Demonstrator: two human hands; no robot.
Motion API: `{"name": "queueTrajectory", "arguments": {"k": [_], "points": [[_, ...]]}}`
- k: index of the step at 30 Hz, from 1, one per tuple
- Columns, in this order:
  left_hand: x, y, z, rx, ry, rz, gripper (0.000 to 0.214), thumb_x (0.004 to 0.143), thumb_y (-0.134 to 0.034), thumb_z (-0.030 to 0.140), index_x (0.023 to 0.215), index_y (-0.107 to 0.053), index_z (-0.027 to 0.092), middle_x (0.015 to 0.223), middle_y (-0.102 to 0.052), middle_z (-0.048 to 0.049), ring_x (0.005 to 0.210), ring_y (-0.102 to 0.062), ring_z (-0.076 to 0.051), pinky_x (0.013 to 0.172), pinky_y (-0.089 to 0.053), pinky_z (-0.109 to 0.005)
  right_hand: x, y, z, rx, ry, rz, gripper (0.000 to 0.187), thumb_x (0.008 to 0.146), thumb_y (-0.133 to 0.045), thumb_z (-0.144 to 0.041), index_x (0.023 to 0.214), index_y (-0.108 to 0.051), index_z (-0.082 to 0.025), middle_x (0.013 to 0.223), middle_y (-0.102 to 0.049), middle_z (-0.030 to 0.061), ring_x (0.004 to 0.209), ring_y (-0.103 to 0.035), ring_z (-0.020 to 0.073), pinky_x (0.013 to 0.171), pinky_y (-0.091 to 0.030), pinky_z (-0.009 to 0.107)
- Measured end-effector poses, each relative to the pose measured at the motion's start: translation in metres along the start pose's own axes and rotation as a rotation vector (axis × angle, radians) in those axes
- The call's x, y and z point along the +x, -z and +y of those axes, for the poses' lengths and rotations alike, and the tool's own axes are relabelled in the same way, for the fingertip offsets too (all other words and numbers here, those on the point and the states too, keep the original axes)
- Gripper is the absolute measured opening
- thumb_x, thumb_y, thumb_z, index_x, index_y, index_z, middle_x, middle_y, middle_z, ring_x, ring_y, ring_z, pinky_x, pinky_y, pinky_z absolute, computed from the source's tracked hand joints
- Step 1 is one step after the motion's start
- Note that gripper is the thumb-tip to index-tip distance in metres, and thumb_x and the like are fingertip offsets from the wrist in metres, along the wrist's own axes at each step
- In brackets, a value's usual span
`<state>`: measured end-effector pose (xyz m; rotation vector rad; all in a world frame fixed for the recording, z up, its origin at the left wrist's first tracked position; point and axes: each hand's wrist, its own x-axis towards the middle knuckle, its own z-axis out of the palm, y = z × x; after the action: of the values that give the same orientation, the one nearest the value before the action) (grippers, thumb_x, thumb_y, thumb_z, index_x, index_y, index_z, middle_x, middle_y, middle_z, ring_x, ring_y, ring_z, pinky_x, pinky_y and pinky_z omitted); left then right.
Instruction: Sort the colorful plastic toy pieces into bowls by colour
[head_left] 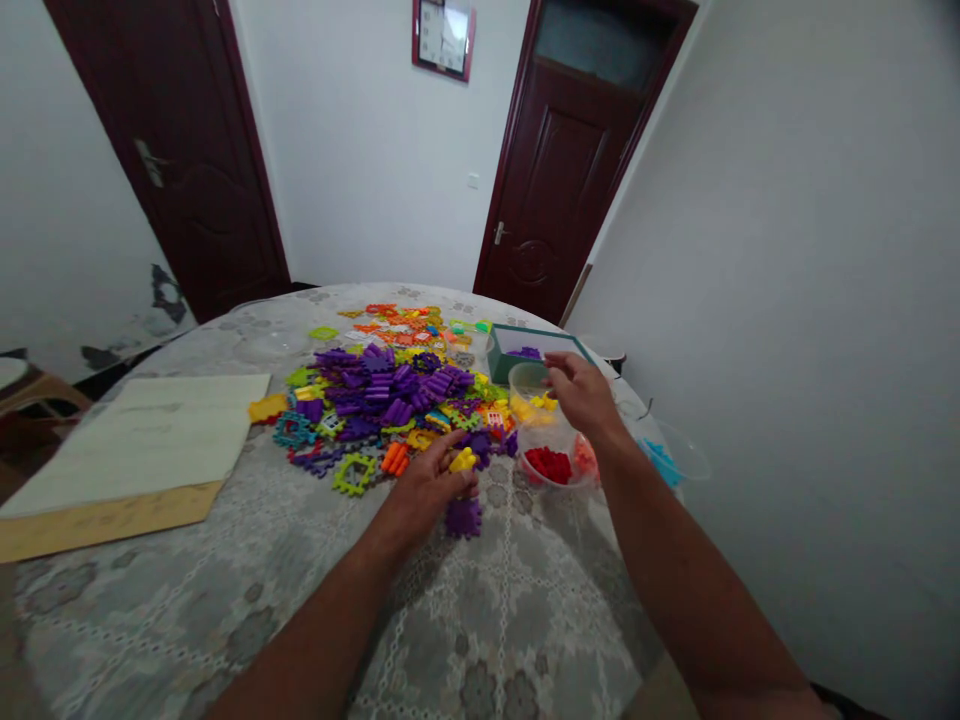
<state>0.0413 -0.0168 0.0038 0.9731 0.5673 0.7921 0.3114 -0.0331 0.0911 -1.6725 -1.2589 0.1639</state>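
Note:
A heap of plastic interlocking toy pieces [386,390], mostly purple, orange, yellow and green, covers the middle of a round table [517,610]. My left hand [431,490] rests at the heap's near edge, fingers closed on a yellow piece [463,461], with a loose purple piece [464,518] just beside it. My right hand [585,395] hovers over a clear bowl of yellow pieces [527,393], fingers curled; whether it holds anything is hidden. A clear bowl of red pieces [551,464] stands just below that hand.
A teal box [504,362] with purple pieces stands behind the bowls. A clear bowl with blue pieces [675,460] sits near the table's right edge. A white sheet on brown card [142,440] lies at the left. Two dark doors and a wall clock are behind.

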Motion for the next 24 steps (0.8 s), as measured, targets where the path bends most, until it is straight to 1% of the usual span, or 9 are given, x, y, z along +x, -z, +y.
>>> {"name": "queueTrajectory", "arguments": {"k": [3,6,8,10,13,15,18,21,24], "points": [[-0.001,-0.001,0.0,0.087,-0.041,-0.033,0.081,0.073,-0.089,0.02,0.148,-0.06,0.019,0.094,-0.071,-0.0036,0.081,-0.068,-0.018,0.073,-0.059,-0.03,-0.046,-0.01,-0.013,-0.03,0.048,-0.228,0.03,0.096,-0.057,-0.033,0.114,-0.078,-0.019,0.103,-0.08,0.0075,0.082,-0.074,0.0198,0.07,-0.059,0.031],[0.0,-0.001,-0.003,0.144,-0.05,-0.075,0.082,0.072,-0.089,0.02,0.148,-0.059,0.02,0.085,-0.067,0.0007,0.076,-0.066,-0.016,0.069,-0.054,-0.026,-0.086,-0.022,-0.026,-0.027,0.108,-0.414,0.025,0.098,-0.061,-0.032,0.113,-0.079,-0.023,0.099,-0.079,0.0042,0.086,-0.072,0.0193,0.078,-0.057,0.032],[0.0,0.001,-0.007,0.181,-0.057,-0.104,0.081,0.073,-0.089,0.02,0.148,-0.06,0.02,0.083,-0.066,0.0018,0.075,-0.065,-0.015,0.068,-0.051,-0.024,-0.104,-0.029,-0.033,-0.022,0.145,-0.495,0.024,0.099,-0.063,-0.031,0.116,-0.078,-0.024,0.102,-0.079,0.0037,0.085,-0.071,0.018,0.078,-0.055,0.031],[0.0,0.002,-0.01,0.221,-0.058,-0.142,0.082,0.074,-0.089,0.022,0.15,-0.058,0.021,0.085,-0.066,0.0011,0.076,-0.065,-0.015,0.068,-0.05,-0.024,-0.114,-0.033,-0.037,-0.037,0.183,-0.518,0.021,0.097,-0.065,-0.026,0.115,-0.077,-0.023,0.103,-0.077,0.0044,0.085,-0.07,0.0173,0.077,-0.053,0.03],[-0.002,0.001,-0.014,0.308,-0.053,-0.178,0.08,0.078,-0.086,0.026,0.152,-0.056,0.021,0.083,-0.068,0.0005,0.071,-0.064,-0.016,0.063,-0.048,-0.025,-0.122,-0.032,-0.04,-0.037,0.185,-0.497,0.014,0.093,-0.066,-0.018,0.103,-0.075,-0.022,0.097,-0.074,0.003,0.087,-0.068,0.0173,0.076,-0.051,0.028],[-0.005,-0.001,-0.014,0.379,-0.053,-0.192,0.073,0.08,-0.084,0.028,0.149,-0.059,0.02,0.078,-0.067,0.001,0.065,-0.063,-0.016,0.06,-0.047,-0.025,-0.123,-0.028,-0.039,0.02,0.115,-0.522,0.011,0.093,-0.065,-0.018,0.098,-0.073,-0.022,0.091,-0.072,0.0008,0.083,-0.066,0.0161,0.071,-0.05,0.026],[-0.006,-0.004,-0.012,0.421,-0.057,-0.195,0.059,0.083,-0.081,0.031,0.138,-0.065,0.017,0.07,-0.065,0.0018,0.059,-0.061,-0.016,0.058,-0.048,-0.027,-0.118,-0.019,-0.03,0.151,-0.021,-0.584,0.01,0.095,-0.062,-0.024,0.101,-0.07,-0.022,0.087,-0.069,-0.0012,0.071,-0.063,0.0134,0.062,-0.048,0.023],[-0.005,-0.003,-0.008,0.468,-0.089,-0.12,0.048,0.085,-0.076,0.035,0.129,-0.068,0.017,0.068,-0.064,0.0024,0.058,-0.059,-0.016,0.056,-0.047,-0.027,-0.104,-0.007,-0.017,0.235,-0.112,-0.584,0.015,0.096,-0.062,-0.031,0.104,-0.069,-0.02,0.079,-0.065,-0.0028,0.062,-0.06,0.0122,0.057,-0.049,0.023],[-0.002,0.0,-0.004,0.583,-0.14,0.009,0.04,0.088,-0.071,0.04,0.121,-0.07,0.017,0.07,-0.064,0.0021,0.059,-0.06,-0.016,0.057,-0.046,-0.027,-0.085,0.008,-0.009,0.149,-0.094,-0.599,0.016,0.093,-0.064,-0.029,0.103,-0.071,-0.019,0.079,-0.068,-0.0011,0.064,-0.062,0.0124,0.06,-0.05,0.023]]}}
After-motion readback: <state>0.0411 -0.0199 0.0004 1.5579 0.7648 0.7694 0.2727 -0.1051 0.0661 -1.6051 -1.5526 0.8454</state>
